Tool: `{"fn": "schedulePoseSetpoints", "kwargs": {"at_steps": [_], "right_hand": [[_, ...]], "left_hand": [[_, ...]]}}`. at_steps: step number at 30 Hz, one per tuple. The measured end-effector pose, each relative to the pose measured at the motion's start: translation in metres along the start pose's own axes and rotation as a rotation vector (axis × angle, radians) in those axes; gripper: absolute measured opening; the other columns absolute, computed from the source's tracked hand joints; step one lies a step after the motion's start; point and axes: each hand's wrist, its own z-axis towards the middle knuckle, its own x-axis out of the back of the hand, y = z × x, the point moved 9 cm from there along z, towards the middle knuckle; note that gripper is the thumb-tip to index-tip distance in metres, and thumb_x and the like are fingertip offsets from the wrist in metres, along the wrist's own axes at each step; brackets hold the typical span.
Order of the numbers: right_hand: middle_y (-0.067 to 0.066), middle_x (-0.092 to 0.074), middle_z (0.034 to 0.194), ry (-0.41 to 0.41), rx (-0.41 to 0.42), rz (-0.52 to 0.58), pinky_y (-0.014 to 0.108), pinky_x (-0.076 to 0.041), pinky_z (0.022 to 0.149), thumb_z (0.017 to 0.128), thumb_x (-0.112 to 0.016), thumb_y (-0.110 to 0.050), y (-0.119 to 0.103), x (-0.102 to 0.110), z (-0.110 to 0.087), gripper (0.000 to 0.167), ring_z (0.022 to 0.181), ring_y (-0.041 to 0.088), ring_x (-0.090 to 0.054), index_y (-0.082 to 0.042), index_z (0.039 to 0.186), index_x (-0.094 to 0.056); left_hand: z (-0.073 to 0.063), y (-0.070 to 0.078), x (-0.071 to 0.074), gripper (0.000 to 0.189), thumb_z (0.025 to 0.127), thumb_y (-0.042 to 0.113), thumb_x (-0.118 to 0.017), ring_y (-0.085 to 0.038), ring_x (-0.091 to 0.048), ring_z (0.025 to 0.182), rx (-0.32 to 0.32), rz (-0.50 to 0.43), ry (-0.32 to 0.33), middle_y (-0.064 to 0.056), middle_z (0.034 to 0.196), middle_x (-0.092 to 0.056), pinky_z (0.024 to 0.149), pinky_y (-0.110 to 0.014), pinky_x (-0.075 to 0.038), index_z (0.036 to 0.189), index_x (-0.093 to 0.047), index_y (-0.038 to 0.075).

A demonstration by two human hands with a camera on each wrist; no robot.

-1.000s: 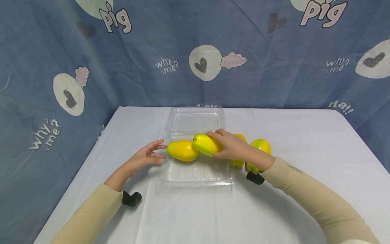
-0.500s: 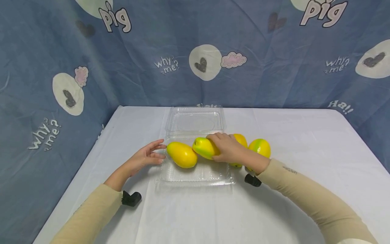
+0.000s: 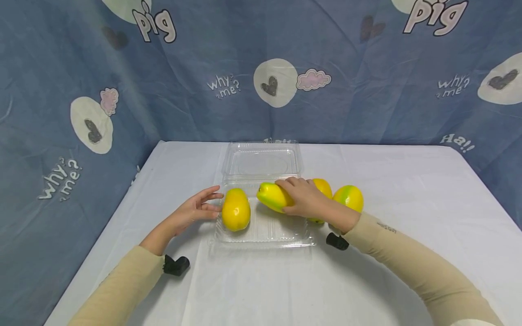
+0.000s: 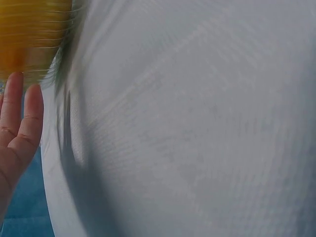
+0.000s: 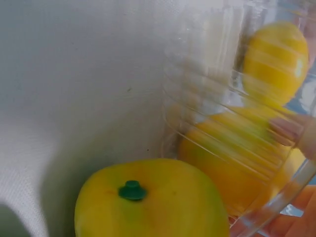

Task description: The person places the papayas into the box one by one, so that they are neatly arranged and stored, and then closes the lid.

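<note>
A clear plastic clamshell box (image 3: 281, 233) lies on the table with its lid folded back. Inside, at the left, a yellow mango (image 3: 236, 210) points lengthwise toward the front. Beside the box's left wall, my left hand (image 3: 195, 209) has its fingers extended; in the left wrist view the mango (image 4: 32, 34) shows through that wall just above the fingertips. My right hand (image 3: 306, 197) grips a yellow-green mango (image 3: 274, 197) over the right half of the box, palm covering its right end. Through the ribbed wall, the right wrist view shows this held mango (image 5: 232, 163).
Right of the box are two more mangoes, one (image 3: 322, 186) partly behind my right hand and another (image 3: 348, 198) farther right. The nearer one's green stem (image 5: 132, 190) shows in the right wrist view. A white cloth (image 3: 253, 285) covers the table; a patterned blue curtain (image 3: 195, 117) hangs behind.
The left mango has turned from lying crosswise to lengthwise and shifted left toward the wall. My right hand has lowered the held mango slightly. My left hand stays in place.
</note>
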Motion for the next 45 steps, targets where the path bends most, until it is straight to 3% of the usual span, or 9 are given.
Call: {"fn": "schedulePoseSetpoints", "kwargs": {"at_steps": [5, 12, 21, 29, 36, 45], "right_hand": [[0.013, -0.051, 0.126, 0.008, 0.002, 0.005, 0.047, -0.037, 0.090, 0.078, -0.069, -0.029, 0.000, 0.002, -0.002, 0.067, 0.111, 0.031, -0.049, -0.008, 0.135, -0.040], [0.014, -0.050, 0.128, -0.005, 0.012, 0.017, 0.052, -0.032, 0.098, 0.079, -0.068, -0.028, 0.000, 0.003, -0.003, 0.068, 0.117, 0.030, -0.046, -0.008, 0.137, -0.039], [0.016, -0.047, 0.131, -0.023, -0.001, 0.016, 0.052, -0.032, 0.098, 0.080, -0.068, -0.027, 0.000, 0.002, -0.005, 0.068, 0.118, 0.033, -0.045, -0.006, 0.138, -0.037], [0.018, -0.048, 0.131, -0.017, 0.017, 0.009, 0.057, -0.023, 0.104, 0.080, -0.068, -0.025, 0.001, 0.002, -0.006, 0.067, 0.122, 0.036, -0.043, -0.002, 0.135, -0.039], [0.021, -0.046, 0.132, 0.008, -0.004, 0.091, 0.055, -0.017, 0.108, 0.082, -0.065, -0.023, 0.014, 0.022, -0.012, 0.064, 0.123, 0.037, -0.041, 0.000, 0.136, -0.039], [0.021, -0.040, 0.138, 0.037, -0.048, 0.210, 0.052, -0.023, 0.106, 0.085, -0.060, -0.015, 0.046, 0.047, -0.036, 0.057, 0.128, 0.038, -0.032, -0.001, 0.136, -0.039]], "left_hand": [[0.000, 0.001, 0.000, 0.079, 0.084, 0.009, -0.063, -0.007, -0.057, 0.099, 0.000, 0.002, -0.001, -0.022, 0.145, -0.025, 0.084, -0.021, -0.047, 0.146, -0.014, 0.006], [-0.001, 0.002, -0.001, 0.080, 0.083, 0.009, -0.063, -0.006, -0.058, 0.099, -0.012, 0.000, -0.001, -0.023, 0.145, -0.024, 0.083, -0.021, -0.047, 0.146, -0.014, 0.005], [-0.001, 0.003, -0.001, 0.079, 0.084, 0.008, -0.062, -0.006, -0.058, 0.098, -0.015, -0.004, 0.000, -0.023, 0.145, -0.024, 0.083, -0.021, -0.047, 0.146, -0.014, 0.005], [-0.001, 0.002, -0.001, 0.079, 0.083, 0.007, -0.062, -0.005, -0.058, 0.097, -0.020, -0.019, -0.002, -0.024, 0.144, -0.023, 0.082, -0.020, -0.048, 0.146, -0.014, 0.004], [0.000, 0.002, -0.001, 0.078, 0.084, 0.006, -0.061, -0.006, -0.058, 0.098, -0.017, -0.017, -0.004, -0.023, 0.144, -0.023, 0.083, -0.020, -0.048, 0.146, -0.014, 0.005], [0.000, 0.001, -0.001, 0.080, 0.083, 0.008, -0.063, -0.006, -0.058, 0.098, -0.023, -0.017, -0.006, -0.023, 0.144, -0.024, 0.083, -0.020, -0.047, 0.146, -0.014, 0.005]]}}
